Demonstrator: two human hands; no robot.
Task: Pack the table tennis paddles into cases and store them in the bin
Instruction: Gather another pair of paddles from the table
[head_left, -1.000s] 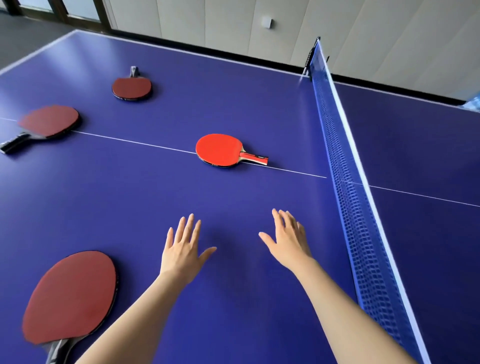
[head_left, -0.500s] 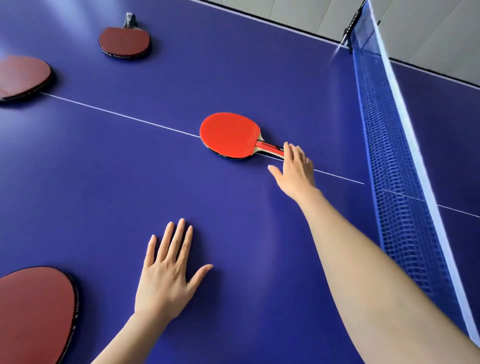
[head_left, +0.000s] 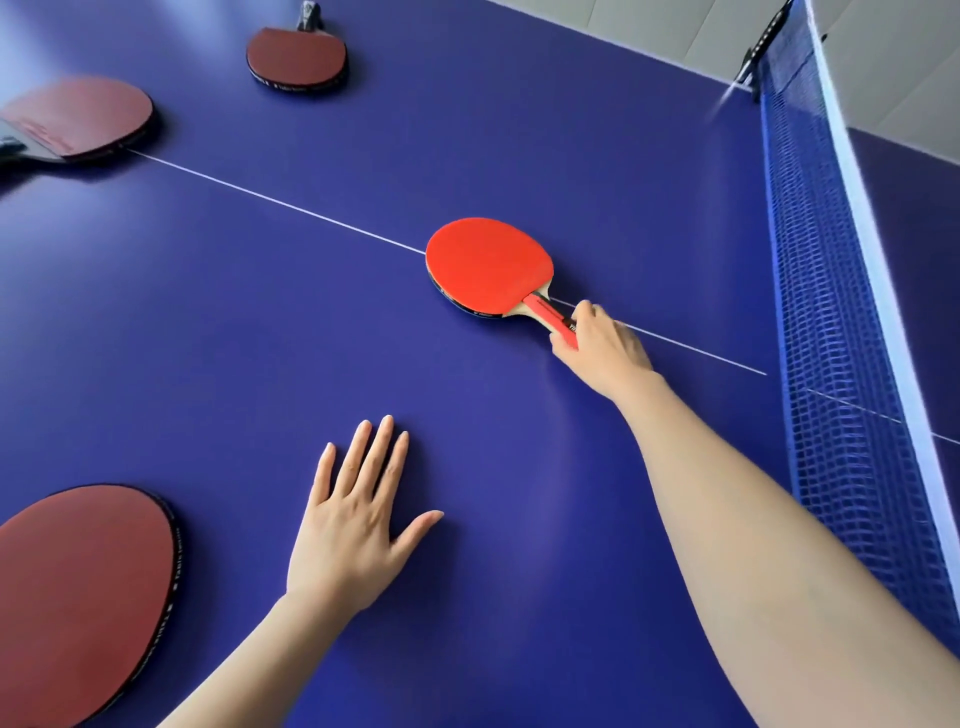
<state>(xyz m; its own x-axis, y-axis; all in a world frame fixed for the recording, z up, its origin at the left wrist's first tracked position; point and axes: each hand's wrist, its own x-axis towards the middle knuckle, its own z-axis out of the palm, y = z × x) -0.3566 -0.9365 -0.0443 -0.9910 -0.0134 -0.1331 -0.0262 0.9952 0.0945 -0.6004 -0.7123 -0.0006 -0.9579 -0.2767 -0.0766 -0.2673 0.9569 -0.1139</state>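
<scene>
Reaching across the blue table (head_left: 519, 130) with the right hand (head_left: 602, 348), fingers curled around the handle of the bright red paddle (head_left: 488, 265), blade lying flat on the white centre line. Left hand (head_left: 348, 530) pressed flat, fingers spread and holding nothing. 3 darker paddles untouched: 1 at the near left (head_left: 78, 597), 1 at the far left edge (head_left: 83, 117), 1 at the far end (head_left: 296, 60). No case or bin in sight; judging by that, barely started, with all 4 paddles left to pack.
</scene>
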